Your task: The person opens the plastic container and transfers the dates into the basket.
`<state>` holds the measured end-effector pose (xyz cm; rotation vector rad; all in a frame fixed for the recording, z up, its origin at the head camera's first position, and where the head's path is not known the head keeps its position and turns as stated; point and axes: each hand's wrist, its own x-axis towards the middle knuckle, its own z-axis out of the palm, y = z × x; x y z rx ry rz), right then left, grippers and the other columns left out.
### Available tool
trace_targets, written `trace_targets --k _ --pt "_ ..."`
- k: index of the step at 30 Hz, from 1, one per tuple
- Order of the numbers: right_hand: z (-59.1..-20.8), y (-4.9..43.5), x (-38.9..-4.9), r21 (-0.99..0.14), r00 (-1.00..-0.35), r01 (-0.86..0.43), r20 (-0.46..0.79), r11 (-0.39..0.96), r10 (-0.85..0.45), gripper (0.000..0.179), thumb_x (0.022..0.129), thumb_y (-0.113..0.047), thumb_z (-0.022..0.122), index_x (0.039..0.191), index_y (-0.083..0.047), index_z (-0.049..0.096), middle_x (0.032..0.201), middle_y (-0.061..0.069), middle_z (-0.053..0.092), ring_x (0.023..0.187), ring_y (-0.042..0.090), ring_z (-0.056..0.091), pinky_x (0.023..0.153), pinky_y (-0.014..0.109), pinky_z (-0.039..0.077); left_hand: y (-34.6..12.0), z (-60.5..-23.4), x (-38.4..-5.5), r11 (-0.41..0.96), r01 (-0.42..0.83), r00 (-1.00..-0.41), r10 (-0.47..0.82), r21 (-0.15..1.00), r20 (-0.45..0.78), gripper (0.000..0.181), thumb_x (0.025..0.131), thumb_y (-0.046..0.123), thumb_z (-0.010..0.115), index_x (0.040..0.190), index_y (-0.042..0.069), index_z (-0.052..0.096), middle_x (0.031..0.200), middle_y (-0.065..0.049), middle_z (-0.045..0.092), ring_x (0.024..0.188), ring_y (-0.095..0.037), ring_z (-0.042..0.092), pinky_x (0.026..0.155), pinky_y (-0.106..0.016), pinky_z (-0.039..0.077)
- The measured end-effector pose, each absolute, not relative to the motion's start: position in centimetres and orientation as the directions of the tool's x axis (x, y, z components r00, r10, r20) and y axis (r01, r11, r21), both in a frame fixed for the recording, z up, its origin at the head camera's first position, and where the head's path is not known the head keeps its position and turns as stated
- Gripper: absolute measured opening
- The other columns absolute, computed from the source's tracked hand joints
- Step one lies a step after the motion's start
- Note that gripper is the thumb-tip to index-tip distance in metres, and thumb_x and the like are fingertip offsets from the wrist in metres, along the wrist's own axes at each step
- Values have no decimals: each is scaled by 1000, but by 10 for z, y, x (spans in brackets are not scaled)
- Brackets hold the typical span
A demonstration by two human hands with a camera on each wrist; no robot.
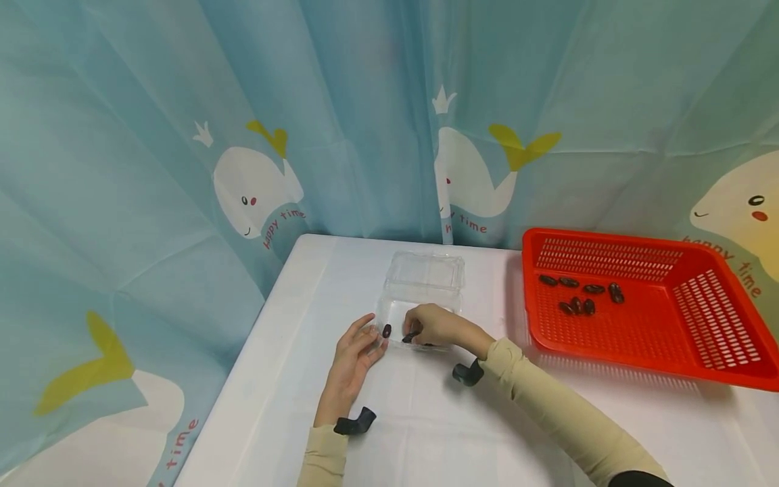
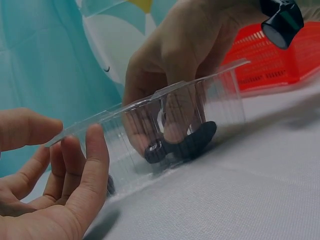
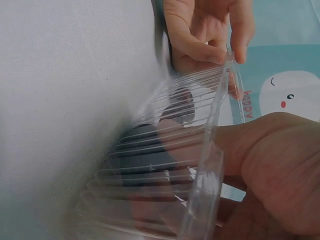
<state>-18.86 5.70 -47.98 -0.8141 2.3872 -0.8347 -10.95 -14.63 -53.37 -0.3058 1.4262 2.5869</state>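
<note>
A clear plastic clamshell box point(image 1: 395, 310) stands on the white table with its lid point(image 1: 425, 270) folded back. My left hand point(image 1: 348, 362) pinches the rim at the box's near left corner between thumb and fingers. Inside the box, the fingers of my right hand point(image 1: 433, 325) point down and pinch a dark date point(image 1: 410, 337). Another date point(image 1: 387, 331) lies by the left wall, close to the left fingertips. Through the clear side in the left wrist view, a further long dark date point(image 2: 202, 139) shows beside the right fingers point(image 2: 176, 127).
To the right stands a red plastic basket point(image 1: 657, 338) with several dates point(image 1: 594, 289) in its left part. A blue curtain point(image 1: 365, 122) with whale prints hangs behind the table's back edge. Black wrist cameras point(image 1: 468, 373) stick out from both wrists.
</note>
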Motion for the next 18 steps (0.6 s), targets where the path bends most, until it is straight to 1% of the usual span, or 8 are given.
trace_targets --k 6,11,15,18 --pt "-480 58 -188 -678 -703 -388 -220 624 -677 14 82 -2 75 91 -10 68 89 1 69 82 10 59 78 29 53 -147 -534 -110 -534 -245 -965 57 809 -254 53 96 3 58 145 5 41 105 -2 55 95 -12 58 91 -29 58" --pt "-478 59 -188 -664 -705 -388 -232 639 -670 14 82 -4 75 91 -11 67 89 0 67 82 11 58 78 30 52 -147 -534 -110 -535 -247 -965 55 808 -258 53 96 3 58 146 5 40 105 -2 55 97 -13 58 91 -29 58" --pt "-474 60 -190 -659 -721 -362 -250 659 -646 13 84 -7 74 91 -13 65 92 0 67 84 13 58 77 30 52 -147 -534 -110 -534 -244 -966 55 810 -254 52 96 4 58 145 5 41 107 -3 54 101 -16 57 91 -29 58" --pt "-471 63 -191 -671 -740 -333 -250 663 -625 12 87 -9 71 96 -12 63 96 2 67 85 15 59 76 30 52 -147 -534 -109 -533 -242 -966 52 811 -254 52 96 3 58 145 5 41 106 -3 54 101 -16 57 91 -29 58"
